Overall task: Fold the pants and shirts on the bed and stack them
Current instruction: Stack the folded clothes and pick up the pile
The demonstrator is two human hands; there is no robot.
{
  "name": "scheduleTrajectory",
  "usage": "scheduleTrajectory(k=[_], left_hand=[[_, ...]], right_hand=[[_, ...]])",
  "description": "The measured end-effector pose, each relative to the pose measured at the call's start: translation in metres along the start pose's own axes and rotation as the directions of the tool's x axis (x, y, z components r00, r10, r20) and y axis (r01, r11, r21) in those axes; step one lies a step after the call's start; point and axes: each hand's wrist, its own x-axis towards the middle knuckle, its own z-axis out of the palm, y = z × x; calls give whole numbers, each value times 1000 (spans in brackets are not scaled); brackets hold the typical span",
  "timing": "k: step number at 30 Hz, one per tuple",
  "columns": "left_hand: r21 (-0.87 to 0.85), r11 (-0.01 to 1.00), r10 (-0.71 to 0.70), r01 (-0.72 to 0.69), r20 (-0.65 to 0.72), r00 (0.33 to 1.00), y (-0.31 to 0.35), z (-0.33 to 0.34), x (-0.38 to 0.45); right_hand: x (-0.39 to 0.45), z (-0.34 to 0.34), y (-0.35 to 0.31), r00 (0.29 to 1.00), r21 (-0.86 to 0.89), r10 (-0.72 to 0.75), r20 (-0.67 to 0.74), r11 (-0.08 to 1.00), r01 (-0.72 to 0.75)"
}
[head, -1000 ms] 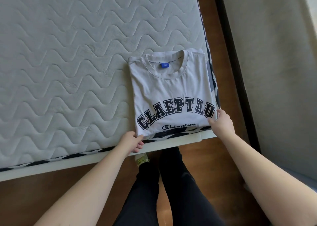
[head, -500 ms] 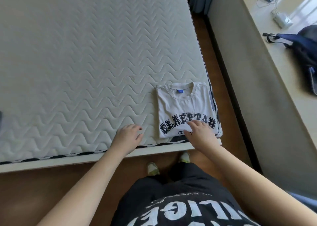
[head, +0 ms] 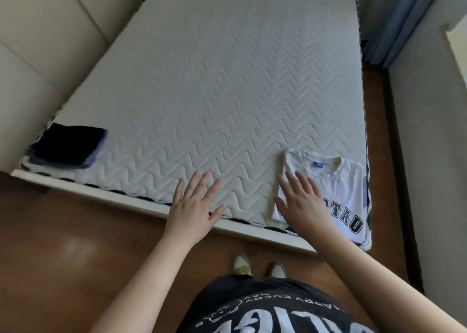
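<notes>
A folded white T-shirt with dark block letters and a blue neck label lies at the near right corner of the quilted mattress. My right hand is spread flat over the shirt's left half, fingers straight, hiding some of the letters. My left hand is open with fingers spread above the mattress near its front edge, left of the shirt and apart from it. A stack of folded dark garments sits at the near left corner of the bed.
A padded cream headboard wall runs along the left side. Brown wooden floor lies in front of the bed, with my feet on it. A blue curtain hangs at the far right.
The view has pulled back, showing the whole bed and the dark stack. My right hand slid up over the shirt's left part. My left hand lifted and spread its fingers.
</notes>
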Motion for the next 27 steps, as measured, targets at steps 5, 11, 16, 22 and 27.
scheduleTrajectory(k=[5, 11, 16, 22, 27], left_hand=[[3, 989, -150, 150, -13, 989, -35, -9, -42], [-37, 938, -346, 344, -54, 937, -118, 0, -110], [-55, 875, -483, 482, -6, 876, -210, 22, -183], [-51, 819, -571, 571, 6, 821, -311, 25, -252], [-48, 775, -631, 630, -2, 776, -380, 25, -272]], right_hand=[[23, 0, -63, 982, -11, -187, 32, 982, 188], [42, 12, -177, 918, -70, -388, 82, 917, 394], [57, 39, -308, 860, -102, -491, 137, 857, 505], [64, 63, -463, 767, -86, -616, 179, 767, 636], [83, 68, -535, 738, -120, -650, 182, 730, 672]])
